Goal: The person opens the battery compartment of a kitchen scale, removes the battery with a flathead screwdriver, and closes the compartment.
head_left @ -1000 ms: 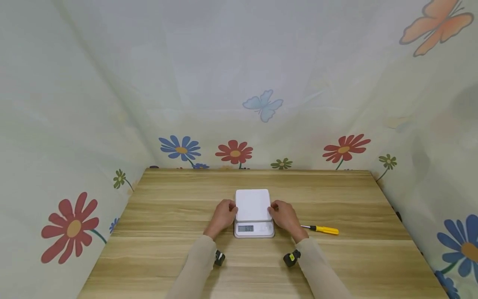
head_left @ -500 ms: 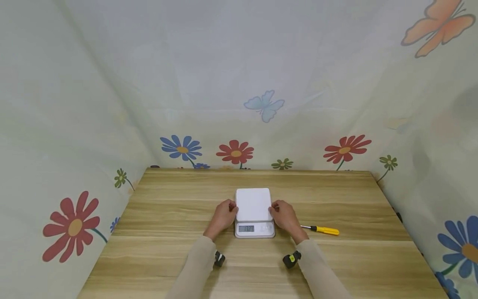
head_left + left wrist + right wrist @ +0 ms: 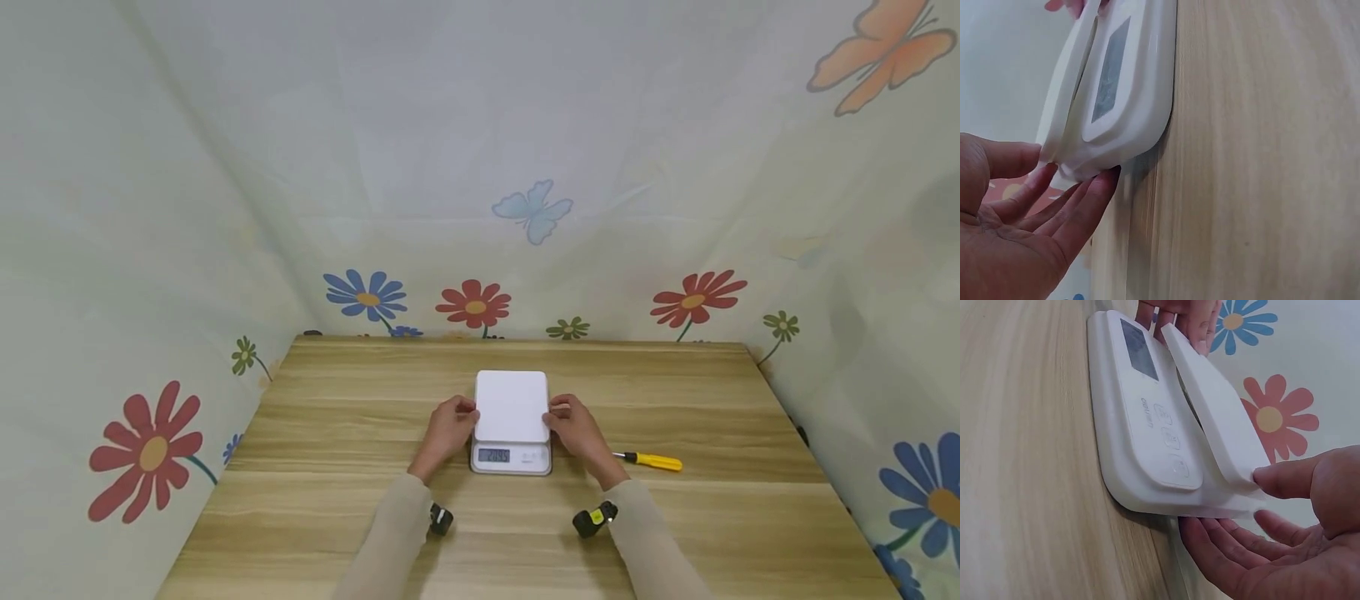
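Note:
A white digital kitchen scale (image 3: 532, 458) lies on the table, its small grey display (image 3: 494, 456) showing blurred digits. Its square white top plate (image 3: 512, 406) is tilted against the base, with a dark gap along the display side in the right wrist view (image 3: 1222, 419). My left hand (image 3: 450, 425) pinches the plate's left edge between thumb and forefinger, other fingertips touching the side of the base (image 3: 1141, 119). At the right edge, my right hand (image 3: 577, 429) holds the plate likewise, thumb on top (image 3: 1285, 478), lower fingers at the base's side.
A yellow-handled screwdriver (image 3: 656, 462) lies right of the right wrist, its shaft partly hidden. The wood-grain table (image 3: 360, 383) meets flower-printed cloth walls (image 3: 420, 208) at the back and sides. Black wrist cameras (image 3: 441, 520) sit below both wrists.
The top plate has risen slightly and shifted a little away from me. The display digits have changed. My right wrist has moved slightly right, covering more of the screwdriver's shaft.

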`<state>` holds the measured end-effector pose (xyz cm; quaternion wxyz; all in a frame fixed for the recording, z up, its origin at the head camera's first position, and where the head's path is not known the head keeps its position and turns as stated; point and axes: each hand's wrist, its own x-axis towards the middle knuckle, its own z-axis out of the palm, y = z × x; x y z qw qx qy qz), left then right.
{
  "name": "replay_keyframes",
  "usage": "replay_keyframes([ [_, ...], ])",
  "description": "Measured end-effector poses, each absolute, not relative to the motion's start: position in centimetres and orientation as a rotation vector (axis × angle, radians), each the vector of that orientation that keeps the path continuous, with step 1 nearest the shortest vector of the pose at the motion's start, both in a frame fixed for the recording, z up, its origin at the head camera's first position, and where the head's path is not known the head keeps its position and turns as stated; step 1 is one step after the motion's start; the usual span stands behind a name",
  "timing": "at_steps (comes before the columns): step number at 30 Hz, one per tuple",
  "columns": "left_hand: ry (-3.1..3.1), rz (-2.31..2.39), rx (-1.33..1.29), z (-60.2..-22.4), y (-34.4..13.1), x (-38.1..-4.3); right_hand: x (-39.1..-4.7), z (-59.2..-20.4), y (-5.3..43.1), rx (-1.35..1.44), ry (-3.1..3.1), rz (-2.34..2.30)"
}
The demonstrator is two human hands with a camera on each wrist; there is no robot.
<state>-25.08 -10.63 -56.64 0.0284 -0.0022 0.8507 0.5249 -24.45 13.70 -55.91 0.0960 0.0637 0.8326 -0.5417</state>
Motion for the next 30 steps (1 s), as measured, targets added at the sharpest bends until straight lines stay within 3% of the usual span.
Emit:
replay_keyframes([
  [11,2.249,1.888,-0.148,-56.4,-10.6,-25.2,-24.4,-55.4,14.4,0.236,2.31,-1.69],
  [30,2.248,1.942,-0.072,-54.9,-10.7,-25.2,-24.1,-53.6,14.4,0.225,2.32,-1.756],
])
